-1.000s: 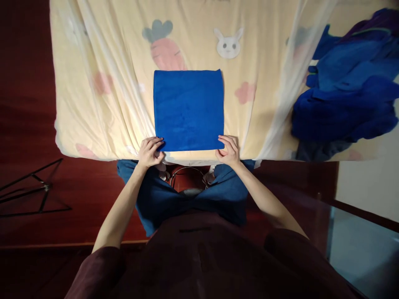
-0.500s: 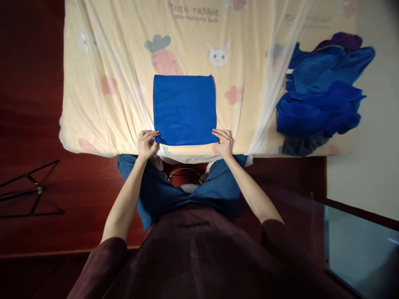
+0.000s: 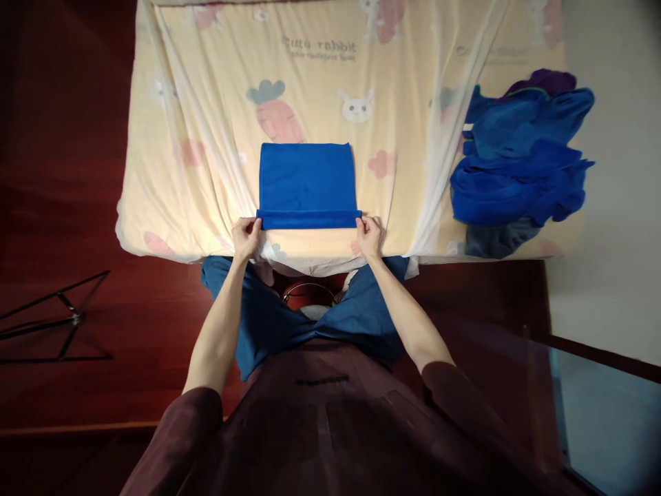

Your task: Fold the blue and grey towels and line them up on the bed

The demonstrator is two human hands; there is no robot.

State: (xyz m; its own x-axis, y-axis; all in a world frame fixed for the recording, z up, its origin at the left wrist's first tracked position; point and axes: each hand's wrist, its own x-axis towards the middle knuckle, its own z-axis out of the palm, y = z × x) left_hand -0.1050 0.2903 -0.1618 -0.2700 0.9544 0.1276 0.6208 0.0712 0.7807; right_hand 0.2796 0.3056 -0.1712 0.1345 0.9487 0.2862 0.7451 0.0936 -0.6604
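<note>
Blue square microfibre cloth [image 3: 307, 179], frame centre: left hand [image 3: 246, 237] and right hand [image 3: 368, 235] fingers pinched on near corners, edge lifted. Risk: uneven lift skews fold; slack yellow printed bedsheet [image 3: 206, 138] may bunch.

The raised near edge of the flat blue microfibre cloth [image 3: 306, 180] is hiding its underside, and the printed lettering on the yellow cartoon bedsheet [image 3: 196, 103] is reading too small.

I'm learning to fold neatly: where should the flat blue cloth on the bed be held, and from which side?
Probably at the two near corners of the blue cloth, coming from the bed's near edge. The left hand and right hand each pinch one there. The cloth lies flat and square-on, and its near edge is lifted into a narrow band, so the corners are free for fingers.
</note>
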